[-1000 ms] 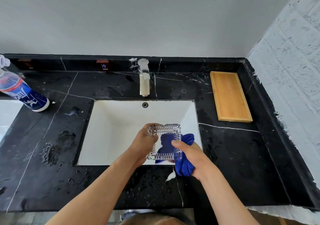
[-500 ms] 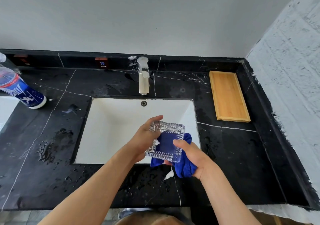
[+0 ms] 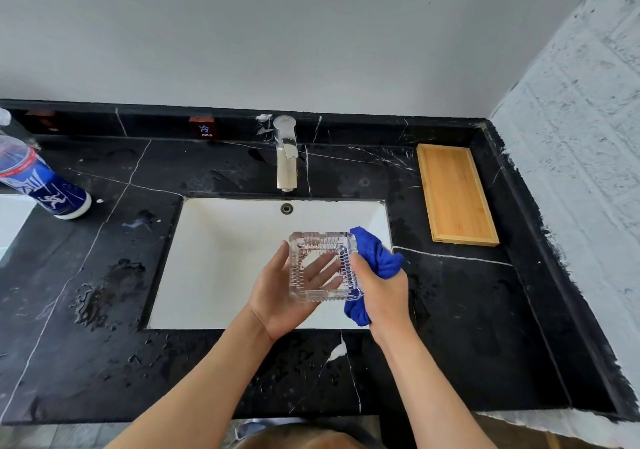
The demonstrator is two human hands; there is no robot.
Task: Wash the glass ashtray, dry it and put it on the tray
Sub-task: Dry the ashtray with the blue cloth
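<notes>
The square ribbed glass ashtray lies flat on my left hand, above the front right part of the white sink; my fingers show through its base. My right hand grips a bunched blue cloth and presses it against the ashtray's right edge, thumb on the rim. The wooden tray sits bare on the black counter at the back right, well apart from both hands.
A metal faucet stands behind the sink, no water running. A plastic bottle with a blue label lies at the far left. The black marble counter carries water patches. A rough white wall bounds the right side.
The ashtray has turned from tilted on edge to flat on my left palm. The blue cloth has come out from behind it to its right edge.
</notes>
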